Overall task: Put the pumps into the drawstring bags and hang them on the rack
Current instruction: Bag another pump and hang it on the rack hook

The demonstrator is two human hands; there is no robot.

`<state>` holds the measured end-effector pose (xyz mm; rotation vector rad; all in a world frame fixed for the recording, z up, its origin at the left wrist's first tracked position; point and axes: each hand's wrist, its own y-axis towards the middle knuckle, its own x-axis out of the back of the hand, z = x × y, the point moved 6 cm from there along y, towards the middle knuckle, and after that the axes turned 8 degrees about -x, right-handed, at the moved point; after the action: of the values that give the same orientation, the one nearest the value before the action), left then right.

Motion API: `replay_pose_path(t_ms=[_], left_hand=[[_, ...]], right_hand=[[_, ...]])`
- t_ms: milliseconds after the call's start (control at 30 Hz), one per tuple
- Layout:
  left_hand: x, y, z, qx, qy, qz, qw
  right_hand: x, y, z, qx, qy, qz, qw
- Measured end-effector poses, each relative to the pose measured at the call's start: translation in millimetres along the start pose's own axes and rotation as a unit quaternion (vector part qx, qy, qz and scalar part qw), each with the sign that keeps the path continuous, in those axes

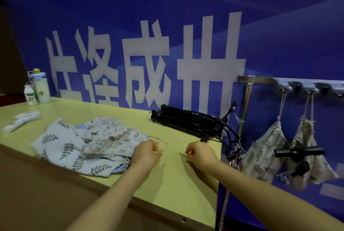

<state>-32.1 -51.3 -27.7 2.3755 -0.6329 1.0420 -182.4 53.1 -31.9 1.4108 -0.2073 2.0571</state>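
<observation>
**Cord pinched at the table's right end**

Over the table's [167,184] right end, both hands close on a thin drawstring cord [161,144]. Left hand [146,153] is curled into a loose fist, fingertips pinched on the cord's loop where it leaves the bags [78,149]. Right hand [202,156] is likewise closed, thumb and forefinger nipping what looks like the cord's free end; the cord between the two hands is too thin to trace. Both forearms reach in from the table's near edge.

Left of the hands on the table, the bags lie flat and overlapped: an animal-print one on top, leaf-print ones beneath. Behind the hands, along the table's far edge, black pumps [186,122] lie bundled on their sides, their hoses spilling off the table's right end. Nothing lies between the hands and the pumps.

Right of the table and well apart from the hands, a rack [260,80] of hooks is fixed to the blue wall. Two filled bags [264,156] hang from it by their cords, side by side; a black pump handle [299,150] pokes out across them.

At the table's far left corner stand a tall bottle [41,89] and a small bottle [29,95], touching or nearly so. Nearer on that side lies a white handled object [20,121], blurred.
</observation>
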Motion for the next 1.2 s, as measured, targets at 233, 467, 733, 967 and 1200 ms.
replay_pose_path(t_ms=[233, 467, 733, 967, 1200], left_hand=[[25.2, 2.8, 31.5, 0.011, 0.181, -0.111, 0.977], [19.1, 10.7, 47.9, 0.030, 0.176, -0.092, 0.980], [33.8, 8.2, 42.4, 0.018, 0.136, -0.158, 0.978], [77.7, 2.8, 50.7, 0.026, -0.115, -0.254, 0.960], [125.3, -7.2, 18.6, -0.002, -0.211, -0.296, 0.932]], right_hand=[[-11.2, 11.9, 4.7, 0.028, -0.062, -0.060, 0.996], [-19.3, 19.1, 6.5, 0.034, -0.094, -0.061, 0.993], [-18.5, 17.2, 16.3, 0.038, -0.093, -0.080, 0.992], [-2.0, 11.5, 48.7, -0.038, 0.274, 0.011, 0.961], [-2.8, -11.3, 133.8, -0.033, 0.544, 0.177, 0.819]])
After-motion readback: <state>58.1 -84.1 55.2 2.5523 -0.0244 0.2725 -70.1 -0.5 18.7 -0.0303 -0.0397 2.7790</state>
